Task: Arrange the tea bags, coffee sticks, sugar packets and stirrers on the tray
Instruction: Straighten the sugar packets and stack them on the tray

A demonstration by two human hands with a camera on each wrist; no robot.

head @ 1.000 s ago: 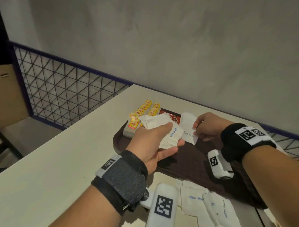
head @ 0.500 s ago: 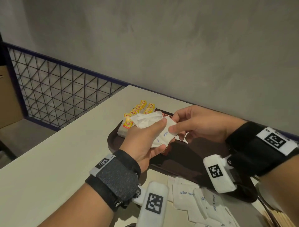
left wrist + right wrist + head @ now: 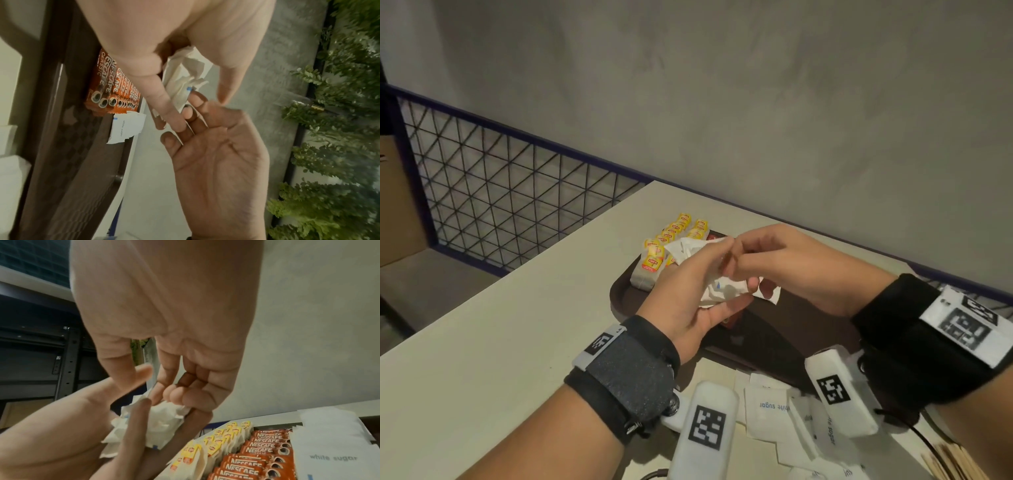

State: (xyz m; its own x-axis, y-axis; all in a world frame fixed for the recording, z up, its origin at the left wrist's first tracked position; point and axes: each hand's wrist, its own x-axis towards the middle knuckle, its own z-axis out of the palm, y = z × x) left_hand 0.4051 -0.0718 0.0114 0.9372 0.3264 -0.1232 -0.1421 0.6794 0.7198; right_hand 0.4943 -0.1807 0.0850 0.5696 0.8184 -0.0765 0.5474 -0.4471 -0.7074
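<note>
My left hand [image 3: 709,274] grips a crumpled bunch of white sugar packets [image 3: 717,289] above the dark brown tray [image 3: 774,339]. My right hand [image 3: 743,270] meets it from the right, and its fingertips [image 3: 174,394] pinch the top edge of the bunch [image 3: 156,423]. On the tray lie rows of yellow-tagged tea bags [image 3: 671,240], orange coffee sticks [image 3: 257,456] beside them, and sugar packets [image 3: 329,447] to their right. In the head view my hands hide most of the coffee sticks.
Several loose sugar packets [image 3: 774,407] lie on the white table [image 3: 517,342] in front of the tray. Wooden stirrers [image 3: 955,466] show at the bottom right corner. A wire-mesh railing [image 3: 500,212] borders the table's left side, a grey wall behind.
My right hand left a sugar packet on the tray and came back left to the bunch in my left hand. The left hand stayed above the tray, still gripping the bunch.
</note>
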